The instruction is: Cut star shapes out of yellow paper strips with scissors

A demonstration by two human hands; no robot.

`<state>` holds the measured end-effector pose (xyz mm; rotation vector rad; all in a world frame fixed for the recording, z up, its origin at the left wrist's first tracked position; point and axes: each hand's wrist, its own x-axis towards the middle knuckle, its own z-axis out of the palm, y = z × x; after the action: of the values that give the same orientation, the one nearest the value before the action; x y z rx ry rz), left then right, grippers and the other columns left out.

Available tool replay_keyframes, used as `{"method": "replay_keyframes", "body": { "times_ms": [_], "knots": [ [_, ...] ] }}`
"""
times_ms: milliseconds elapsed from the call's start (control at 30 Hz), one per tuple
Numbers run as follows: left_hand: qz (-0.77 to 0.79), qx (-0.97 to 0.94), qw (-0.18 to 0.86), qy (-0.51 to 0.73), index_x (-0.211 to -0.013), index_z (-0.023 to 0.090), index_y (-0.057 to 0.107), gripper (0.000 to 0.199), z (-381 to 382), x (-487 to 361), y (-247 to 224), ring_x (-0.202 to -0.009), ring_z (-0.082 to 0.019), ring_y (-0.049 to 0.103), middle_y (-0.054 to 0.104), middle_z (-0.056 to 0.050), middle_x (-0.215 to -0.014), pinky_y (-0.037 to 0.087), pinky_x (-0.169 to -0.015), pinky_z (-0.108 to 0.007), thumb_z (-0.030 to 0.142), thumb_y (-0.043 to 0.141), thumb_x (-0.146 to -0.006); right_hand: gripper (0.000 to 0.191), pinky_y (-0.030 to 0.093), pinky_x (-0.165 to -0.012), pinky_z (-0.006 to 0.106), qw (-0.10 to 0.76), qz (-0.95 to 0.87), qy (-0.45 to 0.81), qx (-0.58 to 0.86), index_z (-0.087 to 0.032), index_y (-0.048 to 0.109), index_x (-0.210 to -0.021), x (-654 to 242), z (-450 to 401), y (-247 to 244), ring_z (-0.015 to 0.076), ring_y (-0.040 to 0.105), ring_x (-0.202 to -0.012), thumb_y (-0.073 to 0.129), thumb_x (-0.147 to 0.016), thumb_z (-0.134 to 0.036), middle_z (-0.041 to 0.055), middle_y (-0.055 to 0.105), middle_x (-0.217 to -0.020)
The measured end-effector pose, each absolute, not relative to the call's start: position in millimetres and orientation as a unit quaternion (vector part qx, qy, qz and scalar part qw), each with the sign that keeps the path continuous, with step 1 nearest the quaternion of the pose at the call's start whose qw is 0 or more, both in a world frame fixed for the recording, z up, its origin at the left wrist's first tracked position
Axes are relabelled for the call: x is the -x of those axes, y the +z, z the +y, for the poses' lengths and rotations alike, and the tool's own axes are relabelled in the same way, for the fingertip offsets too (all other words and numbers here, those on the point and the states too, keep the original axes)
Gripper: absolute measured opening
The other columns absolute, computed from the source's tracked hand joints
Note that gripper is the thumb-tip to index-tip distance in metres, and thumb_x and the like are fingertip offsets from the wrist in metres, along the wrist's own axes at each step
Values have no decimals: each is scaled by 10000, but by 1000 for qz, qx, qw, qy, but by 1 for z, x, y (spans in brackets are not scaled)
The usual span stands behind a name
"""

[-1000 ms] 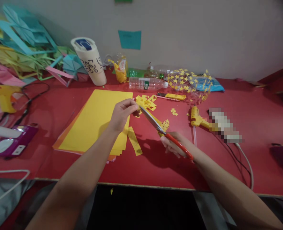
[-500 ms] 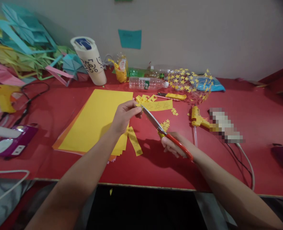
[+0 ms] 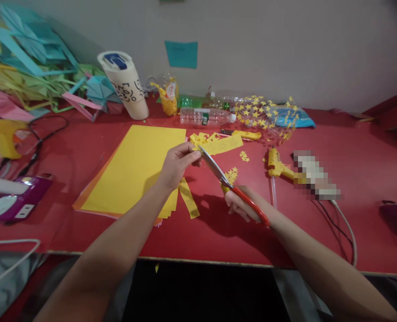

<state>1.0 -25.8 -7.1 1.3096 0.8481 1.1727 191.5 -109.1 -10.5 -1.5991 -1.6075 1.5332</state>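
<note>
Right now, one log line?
left hand: pinching yellow paper strip | right hand: holding red-handled metal scissors | blades: at strip | yellow paper stars: on red table

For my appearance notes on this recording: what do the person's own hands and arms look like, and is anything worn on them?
The left hand and right hand are ungloved. The left forearm and right forearm show no sleeve, watch or bracelet. No ring is visible, though some fingers are hidden.
</note>
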Motion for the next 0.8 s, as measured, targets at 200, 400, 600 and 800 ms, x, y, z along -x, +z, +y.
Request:
{"method": "replay_keyframes", "body": {
  "times_ms": [200, 400, 600, 800],
  "knots": [
    [347, -561, 562, 500, -608, 174, 559, 134, -26, -1, -11, -558, -69, 536, 553, 29, -578, 442, -599, -235, 222, 572, -732, 407, 453, -442, 247, 185, -551, 567, 583, -217, 427, -578, -187, -109, -3, 80, 418, -300, 484, -797, -555, -81, 374, -307],
    [343, -553, 570, 501, -613, 171, 565, 131, -26, -2, -11, -560, -68, 537, 556, 27, -579, 438, -599, -232, 209, 569, -738, 375, 449, -422, 239, 181, -526, 567, 608, -217, 421, -574, -184, -110, -2, 70, 384, -267, 506, -819, -488, -96, 351, -291],
    [335, -546, 576, 507, -609, 166, 572, 128, -25, -2, -11, -558, -62, 540, 562, 30, -576, 439, -595, -219, 197, 574, -733, 373, 390, -350, 202, 188, -530, 562, 606, -210, 425, -588, -186, -110, -6, 72, 404, -275, 504, -802, -506, -95, 360, -301],
    [328, -540, 585, 508, -604, 168, 575, 123, -25, -2, -11, -547, -59, 538, 563, 31, -572, 451, -583, -216, 184, 575, -725, 387, 300, -270, 184, 191, -534, 542, 620, -208, 420, -570, -186, -110, -8, 72, 413, -266, 514, -770, -527, -73, 410, -342]
  ]
}}
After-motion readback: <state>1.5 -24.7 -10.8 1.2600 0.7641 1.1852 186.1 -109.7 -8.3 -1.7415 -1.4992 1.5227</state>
